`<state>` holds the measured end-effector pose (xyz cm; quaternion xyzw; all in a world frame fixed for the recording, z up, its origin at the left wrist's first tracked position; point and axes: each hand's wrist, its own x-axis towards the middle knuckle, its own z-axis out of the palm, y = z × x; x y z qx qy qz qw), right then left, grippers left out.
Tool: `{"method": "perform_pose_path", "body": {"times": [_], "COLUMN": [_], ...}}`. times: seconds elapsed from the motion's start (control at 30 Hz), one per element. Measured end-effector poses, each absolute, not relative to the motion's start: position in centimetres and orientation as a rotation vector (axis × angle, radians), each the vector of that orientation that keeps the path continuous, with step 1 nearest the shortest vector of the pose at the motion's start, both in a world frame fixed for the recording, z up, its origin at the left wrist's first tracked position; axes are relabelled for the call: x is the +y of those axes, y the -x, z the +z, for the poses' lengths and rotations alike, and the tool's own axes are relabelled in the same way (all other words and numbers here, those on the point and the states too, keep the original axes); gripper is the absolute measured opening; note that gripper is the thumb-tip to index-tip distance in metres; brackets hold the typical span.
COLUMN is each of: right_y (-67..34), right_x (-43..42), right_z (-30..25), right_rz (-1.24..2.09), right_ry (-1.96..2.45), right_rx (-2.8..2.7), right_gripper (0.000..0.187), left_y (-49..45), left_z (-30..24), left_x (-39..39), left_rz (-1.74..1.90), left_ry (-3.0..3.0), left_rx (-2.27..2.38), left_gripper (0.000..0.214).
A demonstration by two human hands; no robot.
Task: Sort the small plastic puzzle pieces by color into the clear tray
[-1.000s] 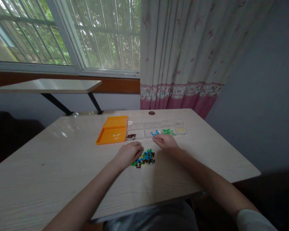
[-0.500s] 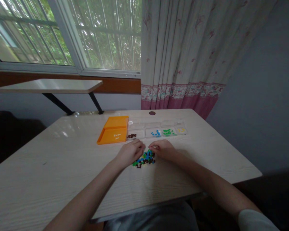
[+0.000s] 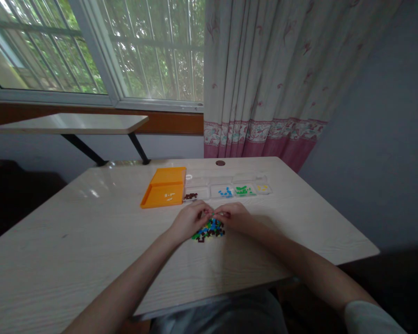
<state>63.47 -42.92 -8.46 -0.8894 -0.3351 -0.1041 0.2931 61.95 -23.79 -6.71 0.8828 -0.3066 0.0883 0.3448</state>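
A pile of tiny building bricks (image 3: pixel 212 229) in blue, green, dark brown and yellow lies on the table. My left hand (image 3: pixel 190 219) is at the pile's left far side, thumb and fingers pinched. From the right, my right hand (image 3: pixel 237 216) meets it, its fingers also pinched. The fingertips of both hands come together just above the pile's far edge. A hint of green shows between them, but the piece is too small to make out. Both hands partly cover the pile.
Beyond the hands is a clear compartment tray (image 3: pixel 209 191) with brown pieces (image 3: pixel 191 196), blue pieces (image 3: pixel 225 192), green pieces (image 3: pixel 244 190) and yellow pieces (image 3: pixel 262 188) in separate compartments. Left of it lies an open orange case (image 3: pixel 153 197) with a few white pieces (image 3: pixel 169 196).
My two hands have drawn together, so the fingertips that were apart now meet above the pile. The tray and the orange case have not moved.
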Motion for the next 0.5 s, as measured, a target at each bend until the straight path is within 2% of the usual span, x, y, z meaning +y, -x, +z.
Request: {"method": "perform_pose_path", "body": {"times": [0.37, 0.5], "right_y": [-63.26, -63.72], "right_x": [-43.13, -43.71], "right_z": [-8.13, -7.67], "right_rz": [-0.276, -0.384], "right_ry": [2.356, 2.322], "right_rx": [-0.887, -0.837], "right_gripper": [0.02, 0.021], "left_y": [-61.84, -61.84], "left_z": [-6.48, -6.32], "left_x": [-23.86, -23.62], "left_rz": [0.232, 0.196], "left_ry": [-2.274, -2.319], "left_rx": [-0.786, -0.778], "left_gripper": [0.018, 0.018]}}
